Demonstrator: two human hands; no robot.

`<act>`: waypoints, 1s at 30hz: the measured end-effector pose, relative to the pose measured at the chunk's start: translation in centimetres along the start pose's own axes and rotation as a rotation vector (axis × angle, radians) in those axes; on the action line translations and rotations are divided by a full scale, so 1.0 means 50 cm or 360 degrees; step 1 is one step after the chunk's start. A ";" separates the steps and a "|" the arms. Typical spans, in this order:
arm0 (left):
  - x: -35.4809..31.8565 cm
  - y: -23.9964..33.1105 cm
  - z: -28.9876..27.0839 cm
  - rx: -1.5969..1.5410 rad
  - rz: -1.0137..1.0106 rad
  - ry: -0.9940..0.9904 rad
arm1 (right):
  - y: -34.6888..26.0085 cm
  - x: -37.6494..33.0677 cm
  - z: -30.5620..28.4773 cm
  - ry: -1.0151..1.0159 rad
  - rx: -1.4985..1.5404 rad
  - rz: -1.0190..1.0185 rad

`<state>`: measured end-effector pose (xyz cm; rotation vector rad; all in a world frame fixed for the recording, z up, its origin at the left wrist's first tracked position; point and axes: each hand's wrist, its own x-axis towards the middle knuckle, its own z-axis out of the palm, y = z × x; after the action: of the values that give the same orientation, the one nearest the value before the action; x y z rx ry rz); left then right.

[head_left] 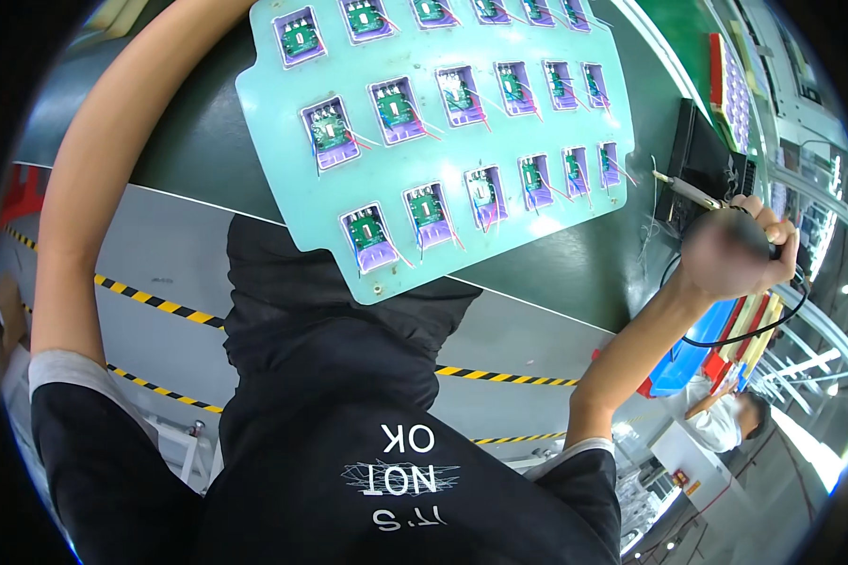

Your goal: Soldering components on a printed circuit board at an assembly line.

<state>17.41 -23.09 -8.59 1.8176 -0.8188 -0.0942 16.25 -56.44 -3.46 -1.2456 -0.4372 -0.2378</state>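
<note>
A pale green fixture panel (443, 160) lies on the dark green bench (575, 264), overhanging its near edge. It carries rows of several small green circuit boards (394, 108) in purple holders, with thin red and blue wires. My right hand (735, 250) is to the right of the panel, closed around a soldering iron (693, 193) whose tip points left toward the panel's right edge without touching it. A black cable (754, 330) loops down from that hand. My left forearm (94, 160) rises along the left side. Its hand passes out of sight at the top edge, near the panel's upper left corner.
A black box-shaped stand (702, 155) sits just behind the iron. A red tray (725, 75) with more purple holders stands at the far right. Below the bench lie grey floor with yellow-black tape (160, 306), a blue bin (688, 358) and another person (721, 419) in white.
</note>
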 end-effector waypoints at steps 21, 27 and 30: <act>0.029 -0.031 0.032 -0.0096 0.0143 -0.0012 | -0.004 -0.002 -0.056 -0.0051 0.0101 0.0151; 0.006 -0.005 0.015 -0.0063 -0.0013 0.0105 | 0.011 0.004 -0.056 -0.0130 0.0511 0.0418; -0.030 0.057 -0.011 0.0254 -0.0008 0.0214 | 0.021 0.006 -0.056 -0.0093 0.0579 0.0433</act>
<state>15.15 -22.30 -6.40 1.9528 -0.7441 0.0919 17.50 -58.75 -4.95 -0.9421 -0.3385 0.1075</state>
